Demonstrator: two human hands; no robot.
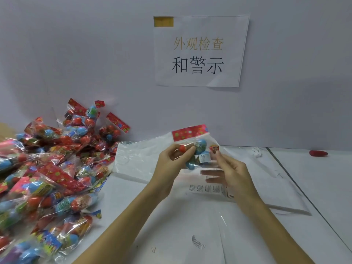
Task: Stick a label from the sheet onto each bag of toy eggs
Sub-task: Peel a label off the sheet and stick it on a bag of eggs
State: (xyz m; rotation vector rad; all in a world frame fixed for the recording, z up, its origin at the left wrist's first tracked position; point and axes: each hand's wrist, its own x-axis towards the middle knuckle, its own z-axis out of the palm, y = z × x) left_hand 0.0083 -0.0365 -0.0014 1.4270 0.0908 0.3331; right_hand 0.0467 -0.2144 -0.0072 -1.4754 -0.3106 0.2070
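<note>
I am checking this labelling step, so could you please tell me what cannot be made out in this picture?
- Head view: print on the white label on the held bag, too small.
- Right hand fingertips at the bag: motion blur hides whether they pinch anything.
- Label sheet: partly behind the right hand, so labels left is unclear.
- Pile of bags: cut off by the left edge.

Soft, even light with a bluish cast falls from above, faint shadows lying under the forearms on the counter (314, 187), glare glinting off the heaped bags (47, 178), the right hand (231, 173) motion-blurred, edges bowed.
</note>
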